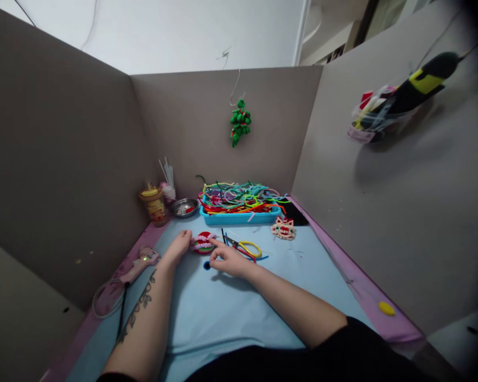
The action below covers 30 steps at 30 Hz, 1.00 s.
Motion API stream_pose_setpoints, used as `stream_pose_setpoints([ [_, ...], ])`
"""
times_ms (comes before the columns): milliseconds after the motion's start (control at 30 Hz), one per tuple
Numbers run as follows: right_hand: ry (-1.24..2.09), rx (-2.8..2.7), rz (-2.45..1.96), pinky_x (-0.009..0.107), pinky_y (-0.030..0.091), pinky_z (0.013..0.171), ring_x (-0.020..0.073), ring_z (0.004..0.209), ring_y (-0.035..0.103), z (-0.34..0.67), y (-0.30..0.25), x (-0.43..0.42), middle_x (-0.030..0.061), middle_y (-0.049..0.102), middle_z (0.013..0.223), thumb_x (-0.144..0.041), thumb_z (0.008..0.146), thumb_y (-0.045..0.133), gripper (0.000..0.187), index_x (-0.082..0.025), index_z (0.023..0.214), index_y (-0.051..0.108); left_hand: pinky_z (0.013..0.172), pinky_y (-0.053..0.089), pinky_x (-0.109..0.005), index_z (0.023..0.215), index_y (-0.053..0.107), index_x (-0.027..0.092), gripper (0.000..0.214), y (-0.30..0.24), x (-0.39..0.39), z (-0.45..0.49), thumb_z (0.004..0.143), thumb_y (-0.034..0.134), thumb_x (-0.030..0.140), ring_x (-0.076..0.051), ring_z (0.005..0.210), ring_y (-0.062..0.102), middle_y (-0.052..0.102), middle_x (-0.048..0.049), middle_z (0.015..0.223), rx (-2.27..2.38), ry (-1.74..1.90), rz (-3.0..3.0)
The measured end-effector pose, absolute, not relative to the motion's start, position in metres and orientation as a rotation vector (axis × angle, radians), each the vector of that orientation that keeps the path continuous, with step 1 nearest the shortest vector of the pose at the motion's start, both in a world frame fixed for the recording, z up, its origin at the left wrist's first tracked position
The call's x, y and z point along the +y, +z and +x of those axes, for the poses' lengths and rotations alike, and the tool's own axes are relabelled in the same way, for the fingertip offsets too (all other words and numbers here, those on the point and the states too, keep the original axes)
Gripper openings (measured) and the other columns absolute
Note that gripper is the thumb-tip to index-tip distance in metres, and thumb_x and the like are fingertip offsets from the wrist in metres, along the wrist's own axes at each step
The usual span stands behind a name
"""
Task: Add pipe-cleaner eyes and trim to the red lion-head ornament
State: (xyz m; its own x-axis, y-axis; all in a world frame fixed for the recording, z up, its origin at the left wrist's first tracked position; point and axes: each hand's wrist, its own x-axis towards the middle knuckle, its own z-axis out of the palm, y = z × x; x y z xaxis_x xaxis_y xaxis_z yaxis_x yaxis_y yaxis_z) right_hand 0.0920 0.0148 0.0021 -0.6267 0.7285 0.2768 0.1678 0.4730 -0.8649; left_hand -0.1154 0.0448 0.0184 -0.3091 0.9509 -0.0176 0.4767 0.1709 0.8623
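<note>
A round red, green and lilac pipe-cleaner piece (203, 242) is pinched at its left edge by the fingers of my left hand (180, 245). My right hand (231, 260) stretches its index finger onto or over the right side of that piece. Its thumb and another finger close at a small blue ring with a black middle (207, 266), which seems to be held between them. Just behind my right hand lie scissors with yellow and red handles (250, 248), on the pale blue cloth (207, 313). A blue strip (259, 258) lies beside them.
A blue basket (241, 218) heaped with coloured pipe cleaners stands at the back. A metal bowl (185, 208) and a lidded cup (155, 206) are left of it. To its right sits a cream and red craft piece (283, 228). A pink corded device (141, 265) lies left.
</note>
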Motion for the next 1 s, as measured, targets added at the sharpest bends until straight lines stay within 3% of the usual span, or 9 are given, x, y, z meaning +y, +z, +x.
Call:
stream_pose_setpoints([
  [133, 1.100, -2.057, -0.738, 0.046, 0.026, 0.108, 0.0229, 0.132, 0.036, 0.097, -0.001, 0.014, 0.0071, 0.039, 0.142, -0.023, 0.076, 0.061, 0.006, -0.020, 0.072, 0.064, 0.055, 0.045, -0.024, 0.101, 0.051, 0.015, 0.028, 0.025, 0.039, -0.108, 0.082, 0.052, 0.035, -0.013, 0.059, 0.059, 0.062, -0.0043, 0.078, 1.698, 1.133, 1.154],
  [300, 1.114, -1.960, -0.752, 0.045, 0.033, 0.104, 0.0230, 0.128, 0.040, 0.102, -0.006, 0.015, 0.0085, 0.044, 0.137, -0.021, 0.075, 0.061, 0.006, -0.019, 0.071, 0.064, 0.059, 0.050, -0.024, 0.121, 0.039, 0.014, 0.071, 0.032, 0.028, -0.097, 0.061, 0.076, 0.011, -0.015, 0.066, 0.064, 0.064, -0.0102, 0.089, 1.210, 1.282, 0.758],
  [400, 1.181, -1.861, -0.793, 0.041, 0.045, 0.093, 0.0230, 0.119, 0.049, 0.101, -0.007, 0.017, 0.0088, 0.045, 0.135, -0.021, 0.073, 0.062, 0.006, -0.018, 0.069, 0.064, 0.063, 0.053, -0.028, 0.127, 0.034, 0.012, 0.083, 0.031, 0.024, -0.089, 0.056, 0.077, 0.003, -0.019, 0.072, 0.066, 0.065, -0.0126, 0.094, 1.108, 1.226, 0.743],
  [500, 1.147, -1.742, -0.870, 0.036, 0.050, 0.081, 0.0200, 0.102, 0.057, 0.102, -0.005, 0.019, 0.0085, 0.051, 0.123, -0.021, 0.073, 0.060, 0.006, -0.018, 0.069, 0.064, 0.059, 0.054, -0.026, 0.128, 0.035, 0.011, 0.082, 0.030, 0.021, -0.081, 0.058, 0.076, 0.003, -0.018, 0.069, 0.066, 0.066, -0.0112, 0.092, 1.077, 1.197, 0.771],
  [733, 0.851, -1.568, -0.959, 0.029, 0.044, 0.082, 0.0162, 0.088, 0.055, 0.109, 0.009, 0.023, 0.0024, 0.053, 0.086, -0.022, 0.073, 0.059, 0.009, -0.018, 0.066, 0.062, 0.058, 0.053, -0.021, 0.129, 0.034, 0.014, 0.086, 0.037, 0.008, -0.056, 0.055, 0.074, -0.002, -0.013, 0.064, 0.065, 0.067, -0.0057, 0.087, 0.902, 1.214, 0.798],
  [900, 0.797, -1.579, -1.008, 0.029, 0.040, 0.085, 0.0164, 0.088, 0.053, 0.111, 0.014, 0.020, 0.0022, 0.051, 0.085, -0.021, 0.073, 0.059, 0.009, -0.018, 0.064, 0.062, 0.053, 0.049, -0.018, 0.131, 0.033, 0.016, 0.090, 0.037, 0.003, -0.046, 0.053, 0.074, -0.002, -0.008, 0.053, 0.059, 0.067, -0.0002, 0.079, 0.853, 1.214, 0.840],
  [1000, 0.778, -1.588, -1.046, 0.030, 0.040, 0.085, 0.0168, 0.088, 0.053, 0.110, 0.014, 0.020, 0.0026, 0.052, 0.085, -0.020, 0.072, 0.059, 0.011, -0.019, 0.062, 0.062, 0.057, 0.049, -0.018, 0.134, 0.030, 0.016, 0.096, 0.037, 0.002, -0.044, 0.051, 0.076, -0.002, -0.009, 0.059, 0.061, 0.067, -0.0023, 0.084, 0.836, 1.239, 0.858],
])
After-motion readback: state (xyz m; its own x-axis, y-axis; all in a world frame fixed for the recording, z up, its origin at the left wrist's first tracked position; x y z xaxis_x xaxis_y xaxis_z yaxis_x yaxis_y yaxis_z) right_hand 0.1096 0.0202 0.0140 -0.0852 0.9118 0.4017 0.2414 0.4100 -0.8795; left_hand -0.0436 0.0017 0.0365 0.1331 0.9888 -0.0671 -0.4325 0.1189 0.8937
